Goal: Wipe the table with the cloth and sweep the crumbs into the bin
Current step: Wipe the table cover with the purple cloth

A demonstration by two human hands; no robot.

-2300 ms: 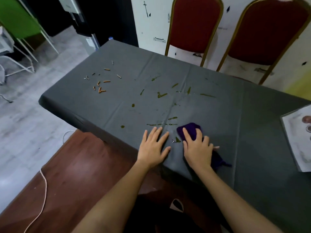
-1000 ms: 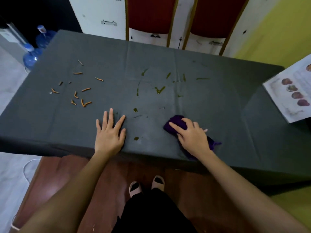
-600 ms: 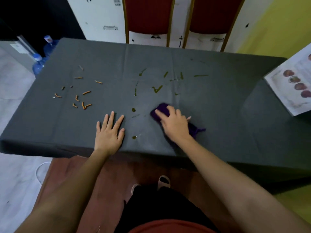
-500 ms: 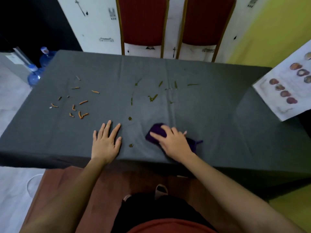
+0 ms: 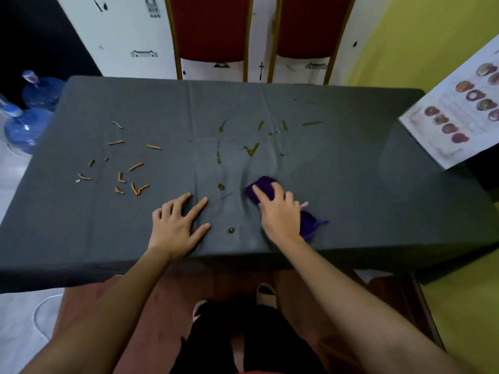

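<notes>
A table point(image 5: 351, 184) under a dark grey cover fills the view. My right hand point(image 5: 279, 215) presses flat on a purple cloth point(image 5: 263, 184) near the front edge, fingers pointing up and left. My left hand point(image 5: 176, 226) lies flat on the cover with fingers spread, holding nothing. Green smears point(image 5: 251, 149) mark the middle of the table, with two green drops point(image 5: 231, 230) between my hands. Several orange crumbs point(image 5: 135, 182) lie scattered on the left part. No bin is in view.
Two red chairs point(image 5: 210, 28) stand against the wall behind the table. A printed sheet with round pictures point(image 5: 459, 117) lies at the right edge. Blue water bottles point(image 5: 24, 125) stand on the floor at the left. A brown bench point(image 5: 162, 306) is below the front edge.
My right hand has slid the purple cloth leftward along the front part of the table, and the smears there have gone. My left hand stayed flat on the cover.
</notes>
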